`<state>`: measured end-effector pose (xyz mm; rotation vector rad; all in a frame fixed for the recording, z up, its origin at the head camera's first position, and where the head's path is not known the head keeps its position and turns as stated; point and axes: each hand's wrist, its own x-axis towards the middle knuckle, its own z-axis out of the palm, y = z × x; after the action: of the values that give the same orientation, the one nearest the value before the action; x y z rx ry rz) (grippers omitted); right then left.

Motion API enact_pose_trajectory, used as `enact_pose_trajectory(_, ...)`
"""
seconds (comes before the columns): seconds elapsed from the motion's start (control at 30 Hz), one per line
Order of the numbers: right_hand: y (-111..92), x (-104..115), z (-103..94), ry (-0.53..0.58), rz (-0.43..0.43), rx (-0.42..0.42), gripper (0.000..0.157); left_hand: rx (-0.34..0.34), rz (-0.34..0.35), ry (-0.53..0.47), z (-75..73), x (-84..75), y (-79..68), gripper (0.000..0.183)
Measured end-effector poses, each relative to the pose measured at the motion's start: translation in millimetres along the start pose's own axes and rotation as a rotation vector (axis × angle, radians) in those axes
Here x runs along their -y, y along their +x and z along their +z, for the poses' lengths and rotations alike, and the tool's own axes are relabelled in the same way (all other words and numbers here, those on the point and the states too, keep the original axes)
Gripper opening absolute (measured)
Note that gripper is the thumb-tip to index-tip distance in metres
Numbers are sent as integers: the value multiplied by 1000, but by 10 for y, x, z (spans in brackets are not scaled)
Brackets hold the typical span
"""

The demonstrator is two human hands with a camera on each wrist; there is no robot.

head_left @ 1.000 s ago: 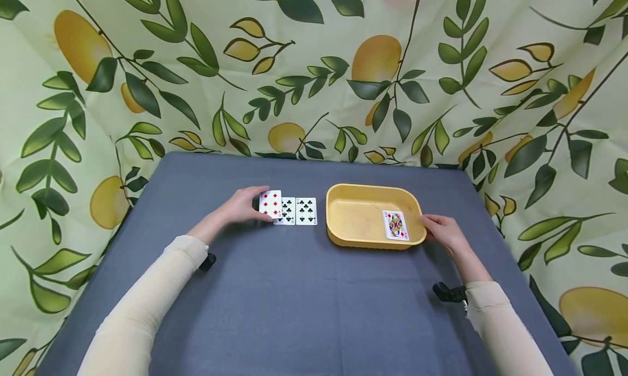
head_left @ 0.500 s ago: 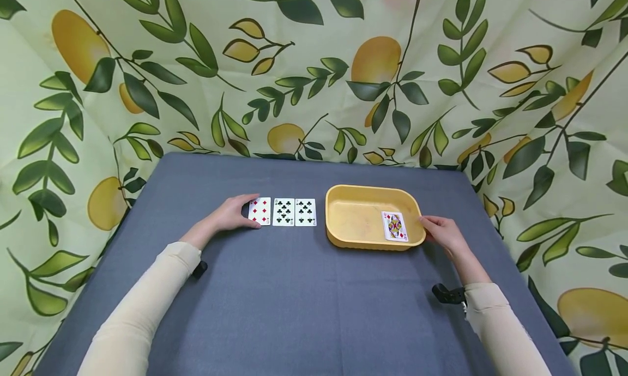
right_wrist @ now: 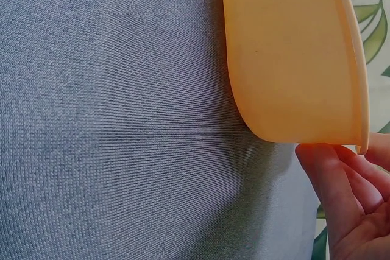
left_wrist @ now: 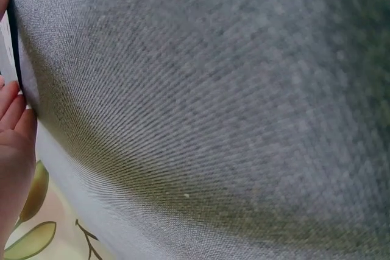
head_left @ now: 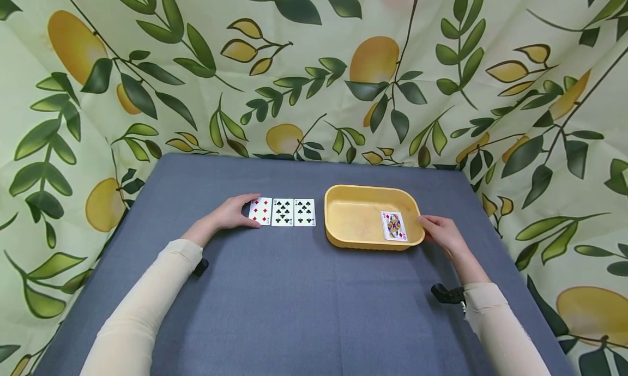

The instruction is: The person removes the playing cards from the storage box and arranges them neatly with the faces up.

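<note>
My left hand [head_left: 229, 212] spans a six of diamonds playing card [head_left: 260, 211], index finger at its top edge and thumb at its bottom edge. That card lies at the left end of a row, beside two clubs cards, a middle one [head_left: 282, 212] and a right one [head_left: 305, 212]. With my right hand [head_left: 444, 235] I pinch the right end of a yellow plastic tub [head_left: 338, 240]; the right wrist view shows the thumb and fingers at its rim [right_wrist: 359, 114]. Inside the tub, toward the right, a face card of diamonds [head_left: 393, 226] lies face up.
A grey-blue cloth [head_left: 294, 299] covers the table. Behind and at both sides hangs a curtain [head_left: 304, 38] printed with leaves and yellow fruit. The tub stands just right of the card row.
The six of diamonds, earlier overlapping the middle clubs card, has moved left with my left hand and now lies at the row's left end. My right hand keeps its hold on the tub.
</note>
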<state>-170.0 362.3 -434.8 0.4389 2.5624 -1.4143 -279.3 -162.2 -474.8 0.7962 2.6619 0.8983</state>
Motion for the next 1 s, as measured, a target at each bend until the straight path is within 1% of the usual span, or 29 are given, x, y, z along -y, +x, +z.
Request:
enact_pose_trajectory(0.37,6,3,-2,-9,0,-5,56,13,-3,9,-27,-11,-1,87)
enact_pose_trajectory(0.6,0,-1,3,-7,1,2,58,-14,2,-3,-8,-5,-29,88)
enact_pose_trajectory(0.87,6,-13,-12,-19,6,-4,57,-69,-15,-64,-21,-69,-63,91)
enact_pose_trajectory(1.0,7,-10,-11,-20,5,-2,58,-113,-20,-154,-15,-108,-58,90)
